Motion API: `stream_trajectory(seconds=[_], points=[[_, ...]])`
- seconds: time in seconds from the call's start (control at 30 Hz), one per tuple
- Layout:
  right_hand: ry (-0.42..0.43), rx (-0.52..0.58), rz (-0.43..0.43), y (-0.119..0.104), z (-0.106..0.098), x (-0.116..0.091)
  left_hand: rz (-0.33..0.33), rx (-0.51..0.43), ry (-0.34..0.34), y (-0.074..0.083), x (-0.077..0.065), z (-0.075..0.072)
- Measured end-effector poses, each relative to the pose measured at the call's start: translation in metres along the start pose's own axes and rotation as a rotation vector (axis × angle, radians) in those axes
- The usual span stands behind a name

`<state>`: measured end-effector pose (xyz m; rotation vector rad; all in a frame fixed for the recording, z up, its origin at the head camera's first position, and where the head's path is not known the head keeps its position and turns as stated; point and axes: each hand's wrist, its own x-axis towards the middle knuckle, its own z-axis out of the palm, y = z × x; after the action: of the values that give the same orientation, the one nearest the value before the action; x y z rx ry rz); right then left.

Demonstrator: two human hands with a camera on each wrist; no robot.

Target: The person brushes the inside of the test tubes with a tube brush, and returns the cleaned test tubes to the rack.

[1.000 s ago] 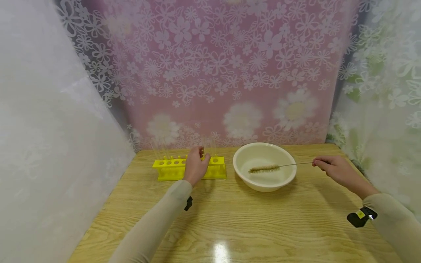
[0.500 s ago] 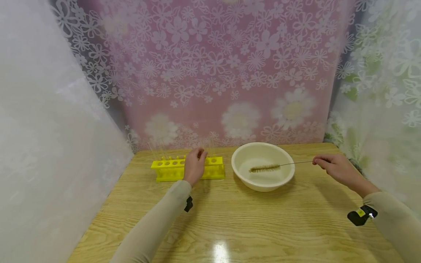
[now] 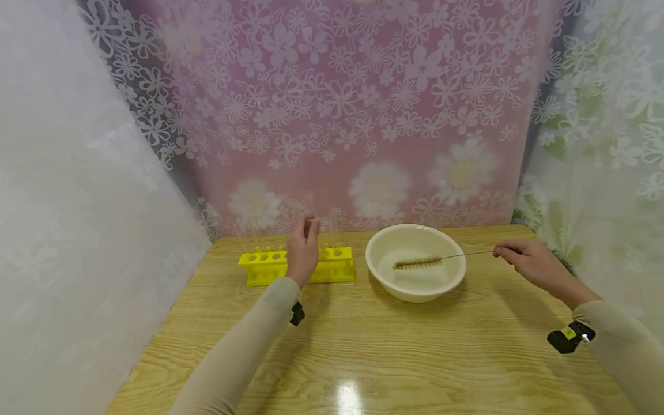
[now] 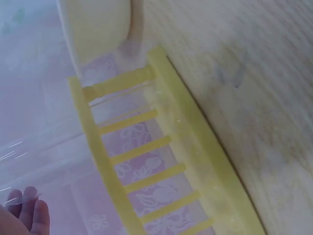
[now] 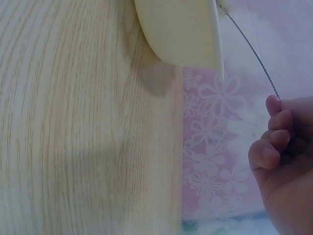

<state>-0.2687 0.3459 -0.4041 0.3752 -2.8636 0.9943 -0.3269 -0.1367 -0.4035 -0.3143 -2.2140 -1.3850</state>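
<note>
In the head view my left hand (image 3: 302, 251) is raised just over the yellow test tube rack (image 3: 332, 271), its fingertips pinching a clear glass test tube, of which only faint glints show. Other test tubes (image 3: 334, 230) stand upright in the rack on either side of the hand. My right hand (image 3: 529, 262) pinches the thin twisted-wire handle of a test tube brush (image 3: 417, 263), seen close up in the right wrist view as wire (image 5: 254, 54). The brush's tan bristles hang over the inside of a cream basin (image 3: 415, 293).
The rack and basin stand side by side near the back of a wooden table (image 3: 394, 346). Behind it hangs a pink flowered curtain (image 3: 321, 144), with pale sheets closing both sides. Black cameras are strapped to both wrists.
My left hand has risen from the rack and shifted slightly left, lifting the test tube with it. The right hand and brush stay almost still over the basin.
</note>
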Motion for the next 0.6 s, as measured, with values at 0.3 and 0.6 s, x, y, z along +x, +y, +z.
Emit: stream_trajectory(seconds=[0.3, 0.6], points=[[-0.005, 0.017, 0.003, 0.001, 0.001, 0.0, 0.093, -0.071, -0.002, 0.017, 0.0, -0.007], [-0.002, 0.025, -0.009, -0.001, 0.001, 0.0, 0.101, -0.039, -0.134, 0.029, -0.012, -0.009]])
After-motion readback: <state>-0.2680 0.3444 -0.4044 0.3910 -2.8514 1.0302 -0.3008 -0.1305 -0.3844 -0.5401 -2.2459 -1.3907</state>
